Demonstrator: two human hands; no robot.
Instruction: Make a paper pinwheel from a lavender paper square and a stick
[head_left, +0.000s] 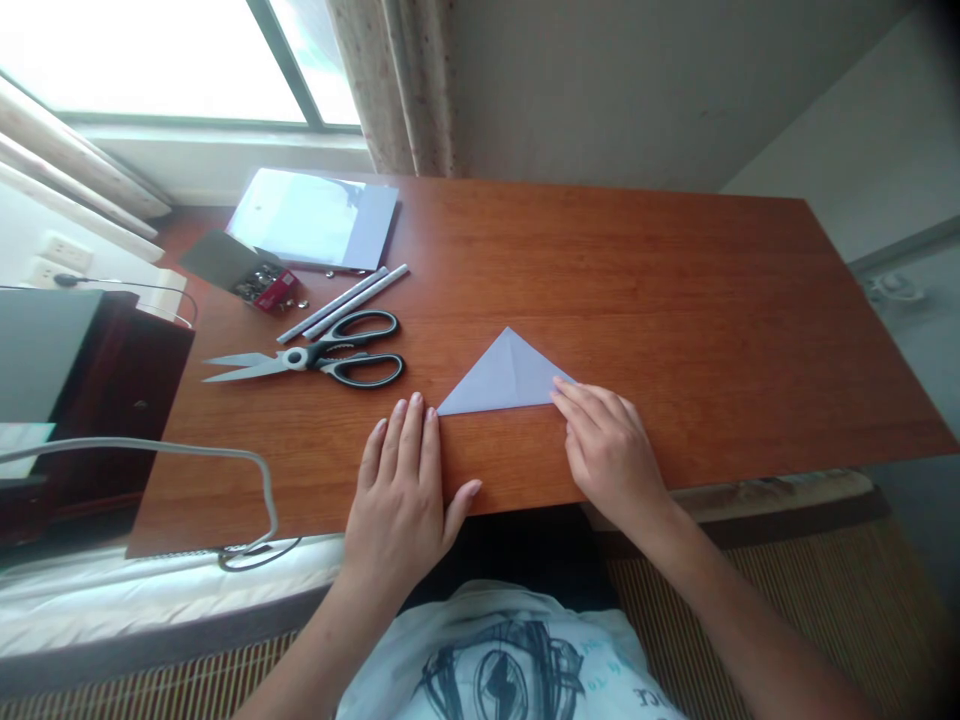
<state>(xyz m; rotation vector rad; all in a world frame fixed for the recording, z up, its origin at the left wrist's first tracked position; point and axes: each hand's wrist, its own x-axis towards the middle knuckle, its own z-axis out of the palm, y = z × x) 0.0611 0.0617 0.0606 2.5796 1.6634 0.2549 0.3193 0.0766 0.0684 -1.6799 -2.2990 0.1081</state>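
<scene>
Folded paper triangle [504,378] lies on the counter [675,310], near its front edge. The left hand [401,490] is flat, thumb spread, at the triangle's left corner; the right hand [609,448] bunches on the right one, whether pinching or pressing I cannot tell. Steady both corners to keep the crease straight. The apex points toward the wall [585,95]; the long axis runs left-right.

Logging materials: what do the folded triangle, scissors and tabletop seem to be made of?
Folded triangle: likely matte paper, thin and creased.
Scissors: probably metal blades, smooth and grey; black, pale-edged handles look plastic.
Tabletop: wood or wood-look laminate, with streaky grain and slight sheen.
</scene>
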